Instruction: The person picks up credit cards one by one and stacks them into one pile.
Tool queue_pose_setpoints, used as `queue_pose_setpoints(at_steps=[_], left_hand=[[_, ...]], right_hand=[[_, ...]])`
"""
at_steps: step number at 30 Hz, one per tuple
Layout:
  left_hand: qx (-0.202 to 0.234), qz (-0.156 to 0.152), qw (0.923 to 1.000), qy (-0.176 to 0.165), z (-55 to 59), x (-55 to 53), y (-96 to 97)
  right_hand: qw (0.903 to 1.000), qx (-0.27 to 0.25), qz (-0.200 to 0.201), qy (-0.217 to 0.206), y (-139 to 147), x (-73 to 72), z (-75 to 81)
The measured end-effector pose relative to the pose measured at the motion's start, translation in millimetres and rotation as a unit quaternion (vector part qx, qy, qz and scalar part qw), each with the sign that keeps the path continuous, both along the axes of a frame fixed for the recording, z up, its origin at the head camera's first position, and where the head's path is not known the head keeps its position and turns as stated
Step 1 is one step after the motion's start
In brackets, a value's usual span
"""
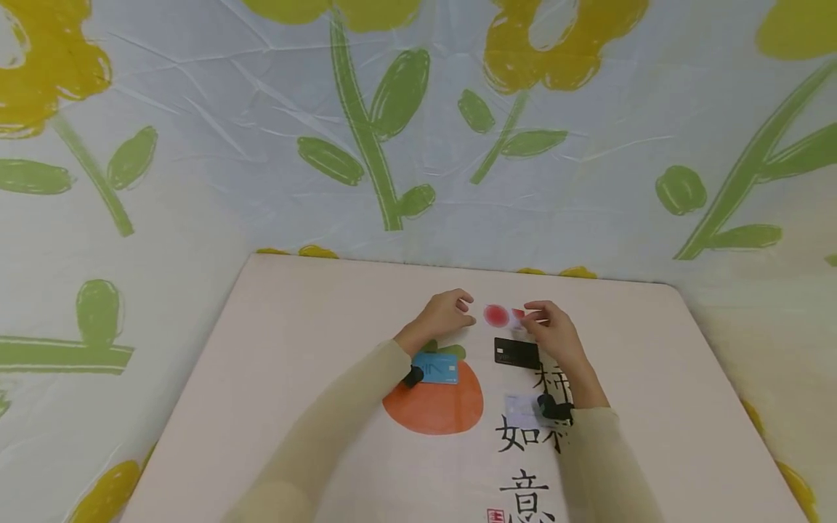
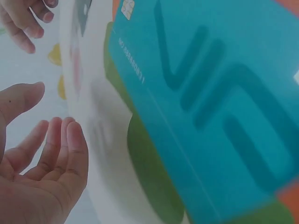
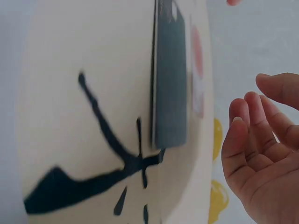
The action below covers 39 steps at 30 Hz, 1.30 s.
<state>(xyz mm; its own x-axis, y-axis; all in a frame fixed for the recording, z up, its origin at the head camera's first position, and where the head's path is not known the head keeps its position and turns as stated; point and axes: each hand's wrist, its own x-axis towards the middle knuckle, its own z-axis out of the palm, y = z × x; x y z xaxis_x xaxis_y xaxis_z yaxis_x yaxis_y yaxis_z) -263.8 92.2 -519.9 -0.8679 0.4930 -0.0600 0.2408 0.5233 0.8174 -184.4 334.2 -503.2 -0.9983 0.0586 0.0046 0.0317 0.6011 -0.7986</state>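
Note:
My left hand (image 1: 445, 314), fingers loosely bent and holding nothing, hovers left of a white card with a red round print (image 1: 496, 316). My right hand (image 1: 554, 334) is at that card's right end, its fingertips overlapping the card in the head view. In the right wrist view its fingers (image 3: 252, 112) are relaxed, with nothing between them. A black card (image 1: 515, 352) with a chip lies just nearer than the red-print card. Under the left wrist is a blue card (image 2: 210, 93) with dark stripes. A pale card (image 1: 519, 410) lies partly hidden by the right wrist strap.
The pale table (image 1: 314, 319) bears an orange persimmon print (image 1: 431, 414) with green leaves, and black brush characters (image 1: 523, 494) run down its right part. A flowered cloth (image 1: 445, 167) hangs behind the far edge.

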Motion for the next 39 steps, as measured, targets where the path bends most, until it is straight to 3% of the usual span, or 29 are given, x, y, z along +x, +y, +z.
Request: queue_pose_setpoints(at_steps=[4,9,13,20,27,39], left_hand=[[-0.014,0.003,0.9999,-0.001,-6.5,-6.2,12.8],[-0.031,-0.019,0.9991,0.022,-10.7,-11.5,27.2],[-0.050,-0.014,0.9986,0.015,-4.8,-7.7,31.1],[-0.119,0.033,0.9922,0.019,9.9,5.7,36.4],[-0.138,0.052,0.9891,0.000,20.0,12.3,38.9],[-0.137,0.053,0.9892,-0.006,16.8,9.3,40.6]], right_hand=[[0.9999,0.000,-0.008,-0.015,9.0,-5.5,-6.8],[0.9979,-0.010,-0.001,-0.063,17.3,-14.0,-16.3],[0.9959,-0.001,0.010,-0.090,18.1,-19.8,-18.8],[0.9929,0.019,0.017,-0.117,17.4,-25.2,-22.2],[0.9916,0.029,0.013,-0.125,18.3,-24.1,-23.7],[0.9921,0.020,0.012,-0.123,16.2,-24.9,-22.5]])
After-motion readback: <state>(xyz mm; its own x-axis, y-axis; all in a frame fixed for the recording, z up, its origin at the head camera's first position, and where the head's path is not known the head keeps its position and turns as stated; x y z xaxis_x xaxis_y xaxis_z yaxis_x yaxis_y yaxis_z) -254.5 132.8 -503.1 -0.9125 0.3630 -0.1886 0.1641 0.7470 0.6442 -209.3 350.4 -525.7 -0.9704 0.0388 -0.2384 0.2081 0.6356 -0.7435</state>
